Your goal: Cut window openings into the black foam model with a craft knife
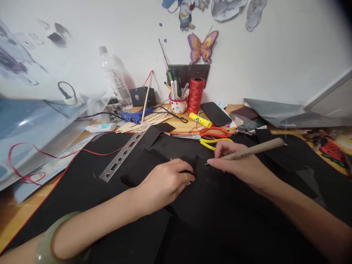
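My left hand (167,179) rests palm down, its bent fingers close together and pressed on a piece of black paper (141,161). A yellow ring is on one finger. In my right hand (239,161) is a tan pen (253,149) with dark lettering, pinched between thumb and fingers. Its tip points left and down at the dark surface, a little right of my left fingertips; whether it touches is not clear. Left of my left hand lies a clear stencil ruler (121,157). Beyond my right hand are scissors (216,135) with red and yellow handles.
A black mat (90,205) covers the table's front. Behind it sit a glue stick (200,120), a phone (216,113), a red thread spool (196,95), a pen cup (178,104), wooden sticks (154,119) and a blue glue gun (136,116). Red ribbon (66,153) trails left.
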Demonstrator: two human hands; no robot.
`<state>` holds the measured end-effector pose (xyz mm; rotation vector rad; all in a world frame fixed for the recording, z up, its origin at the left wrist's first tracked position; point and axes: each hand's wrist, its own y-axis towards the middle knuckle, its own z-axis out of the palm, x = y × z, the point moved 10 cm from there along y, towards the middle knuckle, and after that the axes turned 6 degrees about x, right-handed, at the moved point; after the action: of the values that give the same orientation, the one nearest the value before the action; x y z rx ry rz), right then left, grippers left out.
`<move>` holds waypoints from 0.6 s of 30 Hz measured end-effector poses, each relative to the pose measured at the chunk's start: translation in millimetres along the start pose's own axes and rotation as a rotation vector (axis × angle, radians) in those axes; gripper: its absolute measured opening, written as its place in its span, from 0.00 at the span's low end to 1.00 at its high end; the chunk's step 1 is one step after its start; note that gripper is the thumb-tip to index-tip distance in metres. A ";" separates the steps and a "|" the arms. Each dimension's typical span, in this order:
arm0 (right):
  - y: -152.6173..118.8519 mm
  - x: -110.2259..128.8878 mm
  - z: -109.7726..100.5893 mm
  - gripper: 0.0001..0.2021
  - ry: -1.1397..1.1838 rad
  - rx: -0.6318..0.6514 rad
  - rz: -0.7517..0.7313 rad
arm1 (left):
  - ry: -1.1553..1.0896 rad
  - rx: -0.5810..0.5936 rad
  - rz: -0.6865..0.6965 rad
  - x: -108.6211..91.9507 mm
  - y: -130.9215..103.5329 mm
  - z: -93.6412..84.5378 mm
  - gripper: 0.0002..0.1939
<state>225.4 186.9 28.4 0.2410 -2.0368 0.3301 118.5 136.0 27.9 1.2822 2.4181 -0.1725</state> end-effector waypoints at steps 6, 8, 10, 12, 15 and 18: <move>6.5 -9.4 23.7 0.10 -0.084 0.053 -0.075 | -0.009 0.028 0.010 -0.7 0.5 0.3 0.14; 5.4 -11.5 26.7 0.10 -0.109 0.062 -0.087 | 0.000 0.038 0.013 -1.0 0.0 0.9 0.14; 3.2 -12.9 27.0 0.10 -0.136 0.063 -0.086 | 0.007 0.047 0.021 -1.5 -0.9 2.1 0.15; 1.2 -12.8 25.4 0.10 -0.166 0.051 -0.089 | 0.010 0.045 0.032 -2.2 -1.6 2.8 0.15; 0.3 -11.5 25.7 0.11 -0.201 0.055 -0.106 | 0.023 0.043 0.054 -3.9 -1.8 4.3 0.16; 1.1 -11.4 28.1 0.12 -0.204 0.081 -0.117 | 0.047 0.050 0.064 -4.5 -1.2 6.0 0.17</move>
<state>207.0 178.9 5.6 0.4575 -2.2006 0.3261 121.4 130.1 24.2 1.3987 2.4222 -0.1881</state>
